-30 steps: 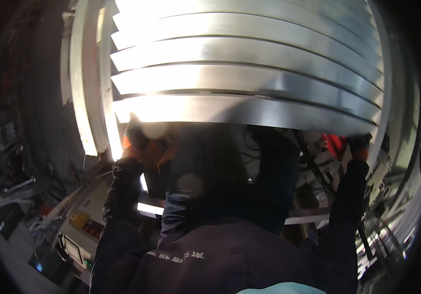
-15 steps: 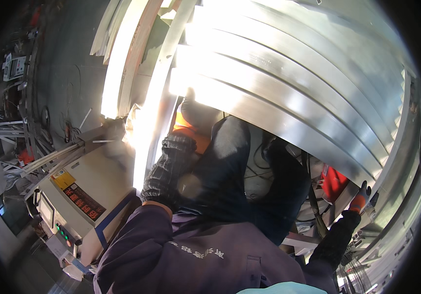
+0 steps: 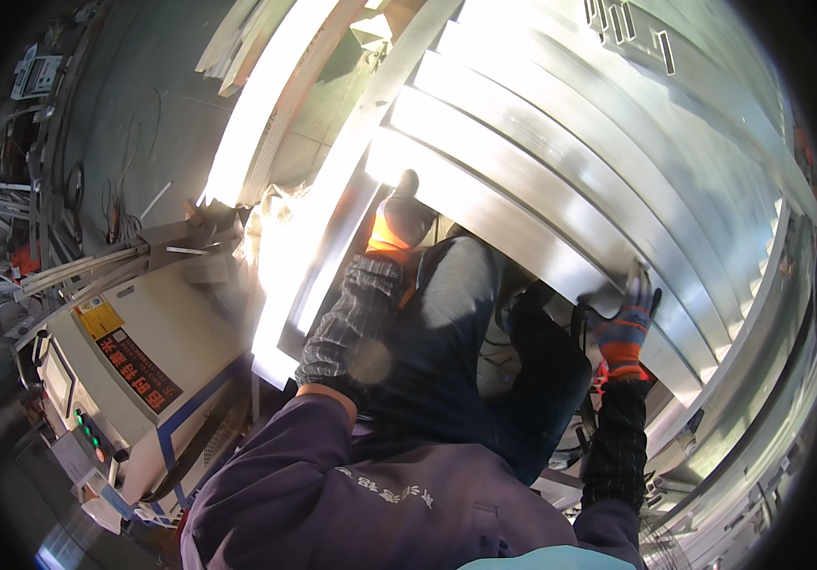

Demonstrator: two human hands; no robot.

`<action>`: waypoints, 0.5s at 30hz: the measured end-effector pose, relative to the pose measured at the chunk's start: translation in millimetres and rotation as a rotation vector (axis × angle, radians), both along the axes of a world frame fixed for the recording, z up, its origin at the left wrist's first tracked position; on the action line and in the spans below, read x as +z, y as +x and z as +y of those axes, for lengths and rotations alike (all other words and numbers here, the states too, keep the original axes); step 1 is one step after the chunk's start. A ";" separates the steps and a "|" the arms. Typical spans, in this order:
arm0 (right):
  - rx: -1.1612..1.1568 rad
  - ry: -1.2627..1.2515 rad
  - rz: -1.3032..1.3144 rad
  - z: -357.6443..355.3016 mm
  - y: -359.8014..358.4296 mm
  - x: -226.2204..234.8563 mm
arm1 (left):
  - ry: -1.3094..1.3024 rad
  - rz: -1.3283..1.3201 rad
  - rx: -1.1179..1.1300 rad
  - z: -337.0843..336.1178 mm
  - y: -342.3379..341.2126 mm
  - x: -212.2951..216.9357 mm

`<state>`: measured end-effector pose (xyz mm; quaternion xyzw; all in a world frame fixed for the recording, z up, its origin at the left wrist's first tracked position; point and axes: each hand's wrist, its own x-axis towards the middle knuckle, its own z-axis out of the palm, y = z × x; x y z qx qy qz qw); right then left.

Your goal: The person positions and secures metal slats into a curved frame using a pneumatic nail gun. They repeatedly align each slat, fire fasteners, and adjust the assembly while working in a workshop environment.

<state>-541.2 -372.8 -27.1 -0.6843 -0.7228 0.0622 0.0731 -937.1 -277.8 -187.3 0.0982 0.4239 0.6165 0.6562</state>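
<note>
Several long, flat silver metal profiles lie side by side in front of me, running from upper left to lower right. My left hand (image 3: 399, 220), in an orange and dark grey glove, is at the left end of the nearest metal profile (image 3: 513, 215). Its thumb lies on the top edge, while the fingers are mostly hidden beneath. My right hand (image 3: 625, 328), in an orange and grey-blue glove, touches the same profile toward its right end. Its fingers stretch forward over the surface.
A bright metal rail (image 3: 337, 180) supports the profiles on the left, and another rail (image 3: 746, 313) curves along the right. A beige machine (image 3: 175, 318) with lit green buttons stands at lower left. Metal offcuts (image 3: 19, 204) are piled at far left. Something red lies under the right end.
My right hand has moved left and inward from the profile's far right end onto its upper surface. The whole view has shifted, with my left hand still at the left end.
</note>
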 end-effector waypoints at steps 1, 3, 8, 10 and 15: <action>0.001 -0.013 -0.044 4.6 -6.7 0.8 | -0.008 -0.078 0.025 1.0 1.5 5.0; -0.023 -0.079 -0.071 9.2 -15.5 0.7 | -0.133 -0.335 0.051 4.2 -0.4 20.0; -0.012 -0.193 -0.178 2.1 -22.7 1.5 | -0.082 -0.304 0.008 11.3 3.3 53.8; -0.025 -0.153 -0.178 1.1 -24.0 -3.3 | -0.084 -0.319 0.038 14.5 6.7 58.6; -0.024 -0.102 -0.081 -1.7 -22.2 -12.9 | -0.084 -0.204 -0.007 21.7 5.9 56.3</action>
